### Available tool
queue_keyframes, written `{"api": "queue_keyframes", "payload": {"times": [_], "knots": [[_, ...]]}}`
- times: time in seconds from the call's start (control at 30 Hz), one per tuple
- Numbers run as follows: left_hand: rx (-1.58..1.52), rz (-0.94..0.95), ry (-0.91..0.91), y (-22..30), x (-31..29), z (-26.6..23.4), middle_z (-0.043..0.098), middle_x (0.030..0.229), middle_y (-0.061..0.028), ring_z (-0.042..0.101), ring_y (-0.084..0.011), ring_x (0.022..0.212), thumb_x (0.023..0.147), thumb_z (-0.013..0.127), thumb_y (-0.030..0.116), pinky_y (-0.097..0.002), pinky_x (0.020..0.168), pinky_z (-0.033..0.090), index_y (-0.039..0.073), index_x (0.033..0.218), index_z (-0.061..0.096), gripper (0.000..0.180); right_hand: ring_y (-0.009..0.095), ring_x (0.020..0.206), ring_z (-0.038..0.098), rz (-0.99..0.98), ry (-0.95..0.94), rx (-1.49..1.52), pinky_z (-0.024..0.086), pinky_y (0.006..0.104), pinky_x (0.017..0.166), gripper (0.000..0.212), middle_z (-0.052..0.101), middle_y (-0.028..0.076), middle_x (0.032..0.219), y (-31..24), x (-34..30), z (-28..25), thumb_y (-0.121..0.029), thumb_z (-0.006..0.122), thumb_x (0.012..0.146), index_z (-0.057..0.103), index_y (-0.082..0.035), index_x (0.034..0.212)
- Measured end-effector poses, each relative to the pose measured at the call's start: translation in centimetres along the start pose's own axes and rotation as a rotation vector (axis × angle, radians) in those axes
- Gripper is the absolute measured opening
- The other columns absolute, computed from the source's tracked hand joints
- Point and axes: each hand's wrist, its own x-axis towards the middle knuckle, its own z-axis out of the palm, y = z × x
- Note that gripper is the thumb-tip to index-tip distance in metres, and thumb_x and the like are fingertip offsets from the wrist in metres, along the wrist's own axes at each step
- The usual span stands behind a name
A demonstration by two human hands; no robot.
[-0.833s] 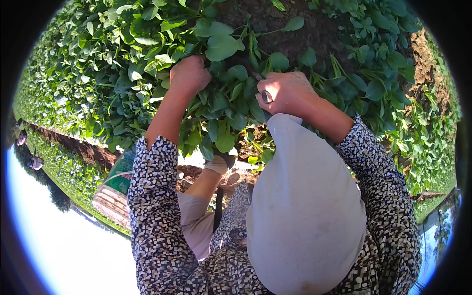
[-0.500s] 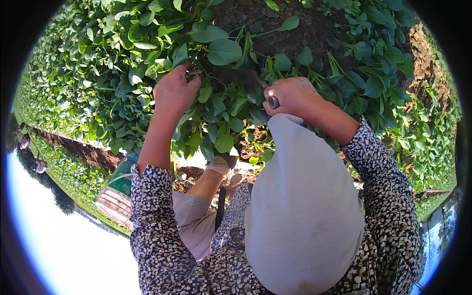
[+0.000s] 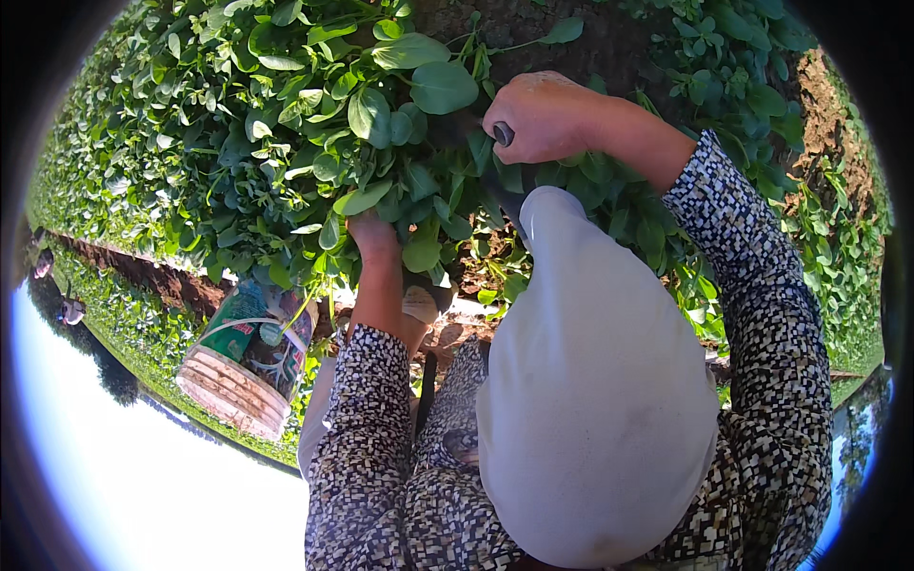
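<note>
My right hand point(image 3: 543, 119) is wrapped around the handle of a hand tool point(image 3: 503, 133). Only the round butt of that handle shows plainly; its working end is lost among shaded leaves. My left hand point(image 3: 373, 233) reaches low into the leafy green plants point(image 3: 443, 90), its fingers covered by foliage, so its grip is hidden. Broad, rounded leaves stand between and around both hands. Beyond my right hand lies dark bare soil point(image 3: 571, 48).
A bucket point(image 3: 233, 390) with a pale base and green side stands left of my left arm. Dense plants spread over the left side. A foot point(image 3: 420, 303) is below the plants. A pale cloth brim point(image 3: 595, 381) covers the lower middle.
My left hand has drawn down toward me from the upper plants into lower foliage. My right hand, still on the tool, has moved up and slightly left. More of the bucket shows.
</note>
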Motion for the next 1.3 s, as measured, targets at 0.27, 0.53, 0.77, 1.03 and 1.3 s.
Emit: {"api": "queue_keyframes", "payload": {"times": [0.27,0.53,0.77,1.03,1.3], "knots": [[1.576,0.301,-0.208,-2.9,9.2,1.0,0.067,0.103,-0.0087,0.065,-0.0210,0.091,0.083,0.063,0.030,-0.0346,0.077,0.051,0.010,0.106,0.066,0.031,0.036,0.065,0.053,0.026,-0.033,0.042,0.042,0.0441,0.061,0.017,0.053,0.016,0.062,0.7,0.2,0.9,-0.019,0.059,0.070,0.056,-0.002,0.066],[1.450,0.840,-0.129,-15.8,16.3,-7.3,0.064,0.120,-0.0050,0.061,-0.0218,0.107,0.084,0.063,0.032,-0.0351,0.092,0.047,0.012,0.122,0.060,0.043,0.036,0.062,0.053,-0.001,0.002,0.196,0.042,0.0431,0.060,0.023,0.052,0.015,0.060,0.3,1.5,3.1,-0.023,0.062,0.074,0.055,-0.002,0.066],[1.379,0.765,-0.430,-3.9,9.6,1.2,0.061,0.121,-0.0145,0.057,-0.0318,0.112,0.078,0.064,0.020,-0.0422,0.097,0.044,0.011,0.113,0.064,0.036,0.033,0.064,0.058,-0.030,0.110,0.050,0.046,0.0436,0.060,0.018,0.058,0.012,0.067,2.4,-0.3,6.5,-0.023,0.060,0.074,0.059,-0.006,0.067],[-0.077,-0.097,-0.185,0.3,-0.3,-1.4,0.062,0.111,-0.0099,0.060,-0.0228,0.096,0.088,0.055,0.015,-0.0377,0.083,0.048,0.003,0.119,0.055,0.032,0.027,0.065,0.061,-0.275,0.137,-0.176,0.048,0.0391,0.057,0.012,0.057,0.008,0.069,0.6,-0.7,5.8,-0.022,0.062,0.071,0.060,-0.011,0.066],[0.539,0.381,-0.263,1.5,2.8,-0.3,0.062,0.110,-0.0067,0.058,-0.0133,0.095,0.095,0.054,0.017,-0.0282,0.084,0.047,0.002,0.121,0.054,0.031,0.025,0.060,0.054,-0.038,0.365,0.166,0.040,0.0370,0.051,0.022,0.050,0.005,0.064,-1.0,-3.3,6.3,-0.024,0.066,0.075,0.054,-0.010,0.064]]}}
